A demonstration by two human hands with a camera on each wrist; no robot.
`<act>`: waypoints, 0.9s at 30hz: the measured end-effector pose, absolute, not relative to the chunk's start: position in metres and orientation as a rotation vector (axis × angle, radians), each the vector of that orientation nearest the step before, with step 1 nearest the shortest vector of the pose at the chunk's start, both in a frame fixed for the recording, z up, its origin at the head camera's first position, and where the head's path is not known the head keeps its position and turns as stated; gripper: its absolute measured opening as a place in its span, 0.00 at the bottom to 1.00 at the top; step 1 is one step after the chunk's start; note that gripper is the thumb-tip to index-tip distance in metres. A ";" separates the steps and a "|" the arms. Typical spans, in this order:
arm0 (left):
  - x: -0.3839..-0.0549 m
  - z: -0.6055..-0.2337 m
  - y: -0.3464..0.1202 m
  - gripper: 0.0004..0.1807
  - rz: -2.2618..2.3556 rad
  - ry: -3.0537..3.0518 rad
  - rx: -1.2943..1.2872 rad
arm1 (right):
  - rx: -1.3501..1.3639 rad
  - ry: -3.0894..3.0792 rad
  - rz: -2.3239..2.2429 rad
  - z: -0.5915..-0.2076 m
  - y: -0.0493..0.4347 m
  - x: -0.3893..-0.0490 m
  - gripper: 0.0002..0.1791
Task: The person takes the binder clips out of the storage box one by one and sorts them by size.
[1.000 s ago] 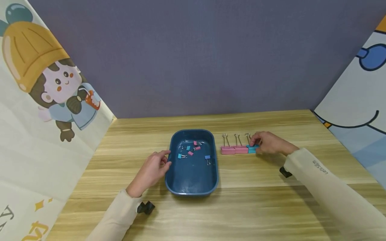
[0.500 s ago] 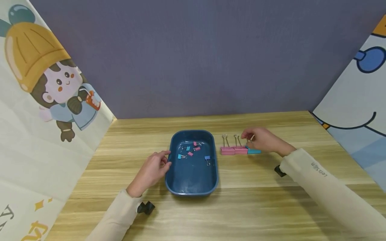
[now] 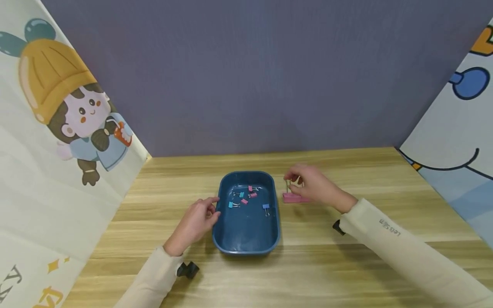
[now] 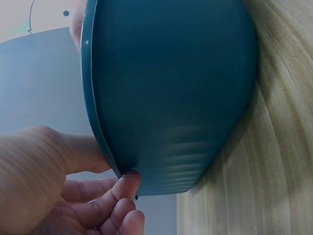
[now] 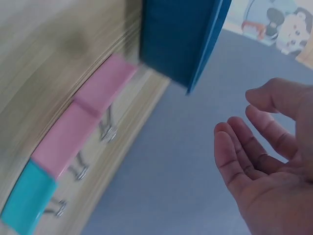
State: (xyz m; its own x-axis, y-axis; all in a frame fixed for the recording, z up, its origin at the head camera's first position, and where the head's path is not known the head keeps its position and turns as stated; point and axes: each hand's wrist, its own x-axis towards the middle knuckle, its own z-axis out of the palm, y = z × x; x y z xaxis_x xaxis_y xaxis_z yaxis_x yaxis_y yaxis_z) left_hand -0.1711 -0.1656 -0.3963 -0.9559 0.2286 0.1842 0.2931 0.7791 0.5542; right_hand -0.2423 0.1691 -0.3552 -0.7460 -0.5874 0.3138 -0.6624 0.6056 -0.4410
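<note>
A dark blue plastic bin point(image 3: 246, 234) stands on the wooden table, holding several small binder clips point(image 3: 265, 206) in pink, teal and blue. My left hand point(image 3: 195, 221) pinches its left rim, thumb over one side and fingertips against the other, as the left wrist view shows. To the bin's right, large binder clips form a row: a pink one point(image 5: 106, 83), another pink one point(image 5: 68, 139) and a teal one point(image 5: 28, 196), wire handles pointing to the back. Over this row my right hand point(image 3: 313, 184) hovers with relaxed fingers and nothing in them, hiding the teal clip in the head view.
A grey-blue panel point(image 3: 239, 85) rises at the table's back edge. Printed cloths with cartoon figures hang on the left point(image 3: 34, 179) and right point(image 3: 435, 141). A black wrist mount point(image 3: 188, 270) sits below the left cuff.
My right hand has let go of the teal binder clip and moved left over the pink ones. The left hand stays at the bin's rim. The head view has tilted slightly.
</note>
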 end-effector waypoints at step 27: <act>-0.170 -0.397 -0.167 0.22 -0.912 -2.881 -0.413 | 1.269 -2.810 0.828 -0.369 0.084 -0.233 0.15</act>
